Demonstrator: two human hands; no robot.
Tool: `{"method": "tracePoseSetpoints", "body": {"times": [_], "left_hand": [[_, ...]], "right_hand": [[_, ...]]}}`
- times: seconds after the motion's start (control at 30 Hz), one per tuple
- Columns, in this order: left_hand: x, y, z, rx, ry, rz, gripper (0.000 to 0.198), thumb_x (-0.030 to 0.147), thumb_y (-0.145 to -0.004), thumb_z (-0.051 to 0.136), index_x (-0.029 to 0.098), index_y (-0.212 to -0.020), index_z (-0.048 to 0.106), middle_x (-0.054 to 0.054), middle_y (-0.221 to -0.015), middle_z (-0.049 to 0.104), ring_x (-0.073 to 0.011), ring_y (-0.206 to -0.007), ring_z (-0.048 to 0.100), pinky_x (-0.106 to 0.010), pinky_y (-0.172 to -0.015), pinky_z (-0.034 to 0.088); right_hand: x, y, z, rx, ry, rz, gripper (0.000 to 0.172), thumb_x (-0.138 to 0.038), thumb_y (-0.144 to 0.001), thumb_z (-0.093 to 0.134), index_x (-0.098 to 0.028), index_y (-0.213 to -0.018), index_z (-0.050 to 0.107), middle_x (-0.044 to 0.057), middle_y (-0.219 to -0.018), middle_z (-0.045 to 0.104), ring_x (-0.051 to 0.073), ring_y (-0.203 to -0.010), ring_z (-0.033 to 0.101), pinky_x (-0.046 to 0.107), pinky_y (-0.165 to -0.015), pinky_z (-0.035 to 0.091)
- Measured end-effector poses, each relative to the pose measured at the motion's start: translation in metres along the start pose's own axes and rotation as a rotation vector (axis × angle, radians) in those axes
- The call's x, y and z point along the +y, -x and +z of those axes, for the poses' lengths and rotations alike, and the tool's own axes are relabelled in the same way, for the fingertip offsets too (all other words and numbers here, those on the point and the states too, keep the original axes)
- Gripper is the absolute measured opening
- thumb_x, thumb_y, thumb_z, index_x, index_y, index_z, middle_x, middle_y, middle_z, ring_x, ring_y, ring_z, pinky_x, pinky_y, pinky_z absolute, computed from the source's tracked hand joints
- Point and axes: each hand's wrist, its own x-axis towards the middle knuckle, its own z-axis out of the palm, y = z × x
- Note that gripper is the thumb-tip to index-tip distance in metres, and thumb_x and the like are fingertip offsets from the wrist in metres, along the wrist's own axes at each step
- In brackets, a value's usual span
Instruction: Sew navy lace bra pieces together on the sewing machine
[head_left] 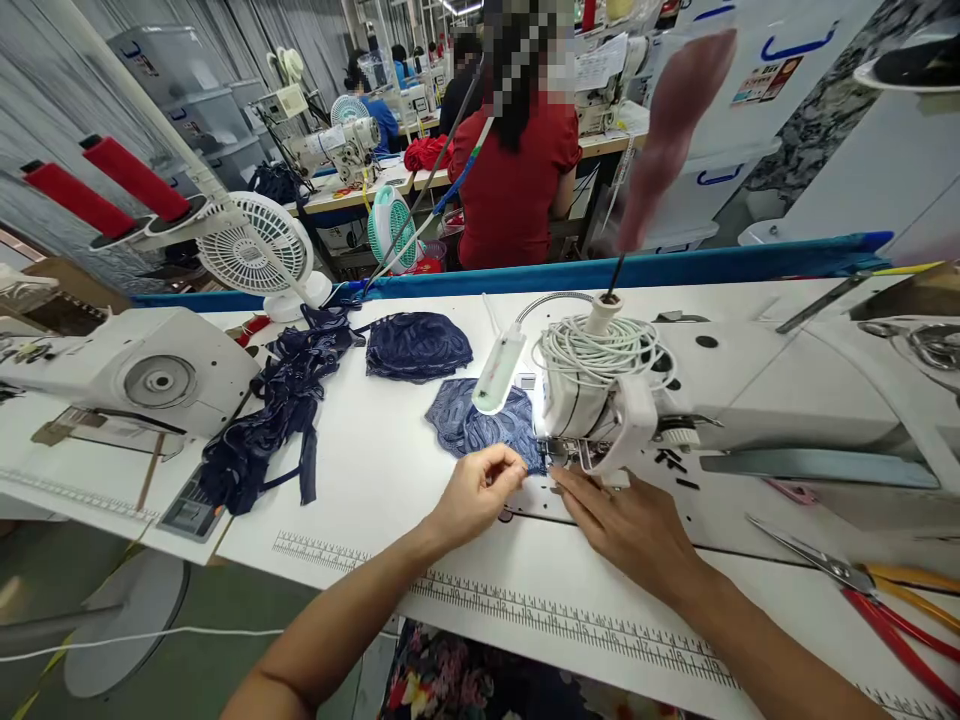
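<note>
Blue lace fabric [480, 420] lies under the needle area of a white sewing machine [757, 370]. My left hand [484, 487] is closed in a pinch at the fabric's lower edge; what lies between its fingertips is too small to make out. Just right of it, my right hand [626, 515] rests palm down beside the presser foot, fingers stretched forward, fingertips near the fabric's edge. A small white lamp [499, 370] hangs over the fabric. Behind it sits a darker navy folded piece [418, 346].
Navy straps [277, 410] are heaped at left, beside a second machine [135, 370]. Scissors [840, 570] lie at right. A white fan [255, 243] and red thread cones [139, 178] stand at back left. A person in red [510, 190] sits beyond the table.
</note>
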Motion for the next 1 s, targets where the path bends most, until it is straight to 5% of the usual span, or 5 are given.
{"method": "tracePoseSetpoints", "body": {"times": [0.13,0.33,0.7,0.9,1.0], "left_hand": [[0.004,-0.003,0.000,0.142,-0.361,0.170,0.023,0.026,-0.096,0.048,0.018,-0.079,0.060,-0.002,-0.081,0.057,-0.0150,-0.079,0.052,-0.027,-0.073,0.041],[0.002,-0.021,0.008,0.111,-0.643,0.238,0.015,0.020,-0.090,0.059,0.019,-0.076,0.065,-0.002,-0.088,0.061,-0.0189,-0.090,0.051,-0.034,-0.085,0.040],[-0.016,-0.031,0.013,0.181,-0.622,0.186,0.015,0.019,-0.084,0.066,0.020,-0.069,0.067,-0.002,-0.092,0.062,-0.0199,-0.094,0.053,-0.037,-0.086,0.040],[-0.018,-0.031,0.015,0.199,-0.631,0.192,0.015,0.017,-0.082,0.067,0.019,-0.068,0.064,-0.001,-0.091,0.063,-0.0193,-0.093,0.053,-0.037,-0.086,0.041],[-0.019,-0.030,0.015,0.194,-0.634,0.190,0.017,0.016,-0.083,0.066,0.019,-0.067,0.062,-0.002,-0.092,0.063,-0.0198,-0.094,0.053,-0.037,-0.086,0.040]], "right_hand": [[0.001,0.003,0.006,-0.054,-0.189,0.135,0.028,-0.007,-0.091,0.052,-0.020,-0.107,0.071,0.003,-0.090,0.071,0.010,-0.054,0.049,0.028,-0.059,0.041],[-0.004,0.005,0.005,-0.114,-0.301,0.204,0.028,-0.009,-0.092,0.048,-0.018,-0.108,0.070,0.005,-0.093,0.069,0.012,-0.075,0.060,0.023,-0.052,0.036],[-0.004,0.006,0.005,-0.123,-0.307,0.222,0.030,-0.010,-0.090,0.048,-0.021,-0.109,0.070,0.005,-0.096,0.071,0.012,-0.071,0.062,0.026,-0.055,0.043],[-0.004,0.005,0.005,-0.025,-0.314,0.351,0.025,-0.013,-0.090,0.049,-0.019,-0.090,0.073,0.003,-0.066,0.064,0.012,-0.062,0.056,0.024,-0.048,0.033],[-0.004,0.006,0.007,-0.019,-0.301,0.373,0.025,-0.013,-0.089,0.048,-0.018,-0.090,0.073,0.005,-0.073,0.066,0.013,-0.067,0.057,0.023,-0.049,0.032]]}}
